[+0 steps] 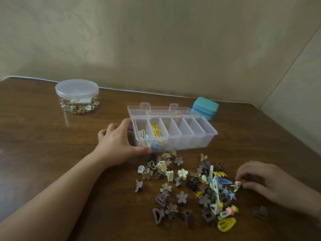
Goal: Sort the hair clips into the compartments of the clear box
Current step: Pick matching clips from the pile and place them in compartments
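The clear box (pixel 199 136) stands open on the wooden table, its lid tipped back, with several long compartments. White clips (pixel 142 133) lie in the leftmost compartment and yellow star clips (pixel 155 130) in the one beside it. My left hand (pixel 119 141) grips the box's left end, thumb on its front wall. A heap of hair clips (pixel 187 186) in brown, cream, yellow and blue lies in front of the box. At the heap's right edge my right hand (pixel 265 181) pinches a small pink and cream clip (pixel 237 184) just above the table.
A round clear tub (pixel 77 96) with a lid, filled with gold trinkets, stands at the back left. A teal case (pixel 205 107) sits behind the box's right end. One brown clip (pixel 260 213) lies apart at the lower right. The wall runs close behind the table.
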Motion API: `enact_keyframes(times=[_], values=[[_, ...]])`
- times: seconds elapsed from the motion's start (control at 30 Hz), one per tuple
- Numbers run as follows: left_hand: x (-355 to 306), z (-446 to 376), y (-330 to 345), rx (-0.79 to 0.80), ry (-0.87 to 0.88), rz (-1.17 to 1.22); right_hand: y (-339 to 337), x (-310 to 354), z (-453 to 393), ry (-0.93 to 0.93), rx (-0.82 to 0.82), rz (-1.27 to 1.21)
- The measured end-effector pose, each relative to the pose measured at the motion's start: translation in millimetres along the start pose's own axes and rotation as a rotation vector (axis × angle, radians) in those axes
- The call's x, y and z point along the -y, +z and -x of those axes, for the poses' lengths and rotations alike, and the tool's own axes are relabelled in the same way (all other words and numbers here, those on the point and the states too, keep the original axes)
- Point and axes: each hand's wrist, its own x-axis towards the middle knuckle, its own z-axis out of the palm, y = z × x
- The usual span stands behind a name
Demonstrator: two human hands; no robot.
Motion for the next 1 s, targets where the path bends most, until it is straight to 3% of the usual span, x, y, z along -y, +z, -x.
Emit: enact_keyframes(times=[0.07, 0.17, 0.37, 0.5, 0.7, 0.83, 1.0], values=[[0, 0, 0, 0.003, -0.004, -0.002, -9, 3, -2, 0.035, -0.030, -0.038], [-1, 0, 0, 0.002, -0.003, -0.007, -24, 16, -22, 0.030, -0.203, -0.138], [0, 0, -1, 0.016, -0.003, -0.002, -15, 84, -117, 0.022, -0.474, -0.219], [0, 0, -1, 0.019, 0.002, 0.001, -2, 114, -149, 0.026, -0.428, -0.118], [-3, 1, -2, 0.013, -0.003, 0.002, -12, 94, -112, -0.049, -0.378, -0.082], [-4, 2, -2, 0.008, -0.007, 0.001, -6, 71, -73, 0.067, -0.206, -0.003], [-5, 2, -3, 0.014, -0.012, -0.001, 7, 63, -60, 0.150, -0.200, -0.037]])
